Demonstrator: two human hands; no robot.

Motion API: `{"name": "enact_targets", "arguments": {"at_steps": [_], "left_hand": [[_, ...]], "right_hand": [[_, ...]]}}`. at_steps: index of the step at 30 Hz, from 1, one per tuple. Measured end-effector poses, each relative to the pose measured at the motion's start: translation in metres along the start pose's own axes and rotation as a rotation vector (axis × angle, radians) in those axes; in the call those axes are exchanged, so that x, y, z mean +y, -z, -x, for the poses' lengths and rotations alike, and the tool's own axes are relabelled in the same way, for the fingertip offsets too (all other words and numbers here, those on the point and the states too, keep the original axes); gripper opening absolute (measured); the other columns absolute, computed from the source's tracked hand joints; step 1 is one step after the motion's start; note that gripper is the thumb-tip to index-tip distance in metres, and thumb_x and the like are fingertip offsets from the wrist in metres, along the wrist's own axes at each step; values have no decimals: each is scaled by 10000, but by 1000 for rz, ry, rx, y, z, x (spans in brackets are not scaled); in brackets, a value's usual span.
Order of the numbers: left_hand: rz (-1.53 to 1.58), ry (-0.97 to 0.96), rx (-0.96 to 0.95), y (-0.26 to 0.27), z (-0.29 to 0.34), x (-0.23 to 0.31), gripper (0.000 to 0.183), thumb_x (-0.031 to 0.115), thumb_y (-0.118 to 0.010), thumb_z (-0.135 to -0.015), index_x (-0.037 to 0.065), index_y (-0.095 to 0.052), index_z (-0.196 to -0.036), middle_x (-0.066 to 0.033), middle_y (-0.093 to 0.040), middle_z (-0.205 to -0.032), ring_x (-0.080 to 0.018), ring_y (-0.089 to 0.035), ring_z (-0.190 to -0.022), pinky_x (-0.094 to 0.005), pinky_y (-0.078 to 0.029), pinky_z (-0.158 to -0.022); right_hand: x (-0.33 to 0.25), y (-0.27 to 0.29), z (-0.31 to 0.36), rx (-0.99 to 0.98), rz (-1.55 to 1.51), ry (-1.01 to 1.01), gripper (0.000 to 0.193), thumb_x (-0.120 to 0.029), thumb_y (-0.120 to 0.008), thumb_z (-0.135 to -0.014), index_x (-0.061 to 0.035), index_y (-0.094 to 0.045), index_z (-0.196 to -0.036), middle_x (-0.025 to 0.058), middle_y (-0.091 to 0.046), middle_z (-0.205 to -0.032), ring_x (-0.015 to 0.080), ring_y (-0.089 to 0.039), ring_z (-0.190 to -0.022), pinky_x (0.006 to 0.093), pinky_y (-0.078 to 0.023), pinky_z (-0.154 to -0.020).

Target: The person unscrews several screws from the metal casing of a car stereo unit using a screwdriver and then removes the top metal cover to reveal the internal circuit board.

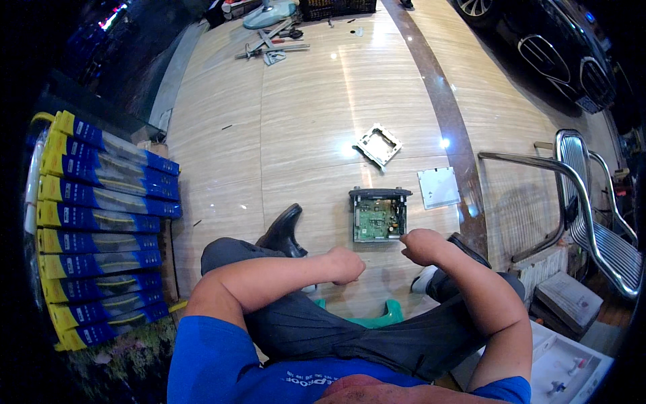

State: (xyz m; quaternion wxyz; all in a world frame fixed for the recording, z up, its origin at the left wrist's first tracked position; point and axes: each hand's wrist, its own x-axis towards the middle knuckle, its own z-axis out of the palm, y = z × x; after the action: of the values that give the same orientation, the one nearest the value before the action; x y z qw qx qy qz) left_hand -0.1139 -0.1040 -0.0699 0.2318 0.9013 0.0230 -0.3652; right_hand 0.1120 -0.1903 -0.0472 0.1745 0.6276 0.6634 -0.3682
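Note:
An opened car stereo [379,217] lies on the floor in front of me, its green circuit board bare inside a metal frame and a dark front panel along its far edge. My right hand [424,247] is at the stereo's near right corner, fingers curled in; whether it touches the frame is hard to tell. Short of the near left corner hovers my left hand [346,265], its fingers closed, apart from the stereo. What either hand holds, if anything, is hidden. Beyond the stereo lies a white metal bracket frame [379,145]. Right of it rests a flat silver cover plate [439,188].
Stacked blue and yellow boxes [101,219] line the left side. A metal chair [585,202] stands right, below a dark car [552,54]. Tools [269,47] lie at the far left. Between my legs is a green stool [377,318]; an open white box [568,367] sits lower right.

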Motion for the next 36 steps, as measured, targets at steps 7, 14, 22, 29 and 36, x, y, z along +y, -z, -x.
{"name": "enact_targets", "arguments": {"at_steps": [7, 14, 22, 29, 36], "left_hand": [[23, 12, -3, -1, -1, -1, 240, 300, -709, -871, 64, -745, -897, -141, -738, -921, -323, -712, -905, -449, -564, -719], [5, 0, 12, -5, -2, -2, 223, 269, -727, -841, 52, -744, -888, -149, -737, -926, -327, -715, -891, -456, -566, -707], [20, 11, -6, -2, -3, -2, 204, 252, -730, -829, 58, -747, -891, -149, -737, -930, -325, -714, -893, -455, -569, -704], [13, 35, 4, -6, -2, -3, 217, 267, -730, -828, 62, -750, -897, -147, -738, -933, -326, -713, -900, -453, -570, -699], [13, 13, -13, -10, -8, -3, 210, 247, -733, -816, 60, -750, -909, -144, -739, -931, -325, -715, -902, -452, -570, -698]], "right_hand": [[1, -3, -1, 13, -12, -6, 273, -269, -597, -898, -17, -701, -917, 201, -707, -966, 370, -674, -948, 478, -542, -833], [1, -3, -1, -5, -1, -5, 278, -273, -595, -897, -17, -703, -917, 202, -707, -963, 374, -673, -949, 478, -541, -840], [2, -2, -1, 12, -10, -2, 270, -263, -594, -892, -17, -703, -910, 203, -707, -962, 375, -673, -947, 479, -540, -840], [-4, 5, 3, 24, -1, -2, 263, -254, -592, -885, -16, -701, -915, 205, -706, -961, 375, -673, -944, 479, -540, -840], [-3, 3, 3, -5, -15, -27, 252, -243, -591, -883, -18, -699, -918, 204, -706, -967, 372, -675, -942, 480, -542, -834]]}}
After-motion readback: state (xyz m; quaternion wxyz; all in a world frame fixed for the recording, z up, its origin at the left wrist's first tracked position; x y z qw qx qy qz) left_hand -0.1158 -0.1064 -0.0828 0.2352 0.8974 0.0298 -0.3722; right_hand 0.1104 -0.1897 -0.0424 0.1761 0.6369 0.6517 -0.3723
